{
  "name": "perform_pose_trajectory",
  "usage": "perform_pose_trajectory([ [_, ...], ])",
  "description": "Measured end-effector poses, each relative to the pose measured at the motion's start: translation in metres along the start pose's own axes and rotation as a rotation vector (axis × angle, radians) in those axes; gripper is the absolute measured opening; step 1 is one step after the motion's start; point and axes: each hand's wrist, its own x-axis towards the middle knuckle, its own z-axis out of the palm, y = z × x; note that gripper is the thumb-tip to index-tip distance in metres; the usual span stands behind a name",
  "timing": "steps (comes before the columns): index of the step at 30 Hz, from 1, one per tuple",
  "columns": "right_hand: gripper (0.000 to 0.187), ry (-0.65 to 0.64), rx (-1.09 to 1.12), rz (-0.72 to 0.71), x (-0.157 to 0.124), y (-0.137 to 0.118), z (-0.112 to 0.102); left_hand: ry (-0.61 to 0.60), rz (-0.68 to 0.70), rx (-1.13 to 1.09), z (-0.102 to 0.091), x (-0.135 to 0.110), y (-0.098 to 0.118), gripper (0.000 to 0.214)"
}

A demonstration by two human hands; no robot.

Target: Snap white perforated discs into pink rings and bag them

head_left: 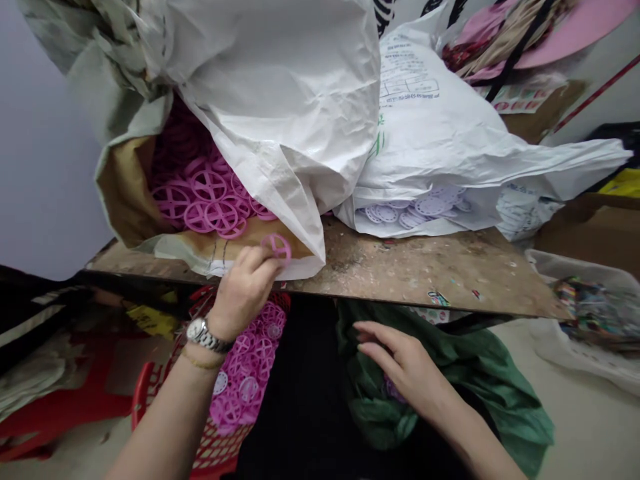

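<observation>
My left hand [245,290], with a watch on its wrist, pinches a pink spoked plastic ring [277,246] at the mouth of a big white sack [280,100]. The sack lies on a worn wooden tabletop [425,267] and is full of the same pink rings [205,197]. Below the table edge stands a red basket [150,393] holding more pink rings [247,373]. My right hand [405,367] rests with fingers stretched over a green bag [480,387] on my lap; something purple shows under its palm.
A second white sack [450,133] on the table holds pale lilac rings [415,210]. A cardboard box [595,227] and a clear bag of coloured bits [590,313] are at the right. Red plastic stools [65,407] stand at lower left.
</observation>
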Motion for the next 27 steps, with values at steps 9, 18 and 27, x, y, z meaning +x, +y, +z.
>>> perform_pose_trajectory([
  [9,0.027,0.072,0.466,-0.119,0.031,-0.049,0.003,-0.091,0.287,-0.319,0.003,-0.013,0.081,0.014],
  [18,0.019,0.143,0.325,-0.143,0.034,-0.044,-0.019,-0.137,-0.596,-1.051,0.031,0.002,0.100,0.027],
  [27,0.022,0.561,-0.599,-0.213,0.119,-0.008,-0.105,-0.247,-1.001,-1.672,0.058,0.011,0.110,0.028],
])
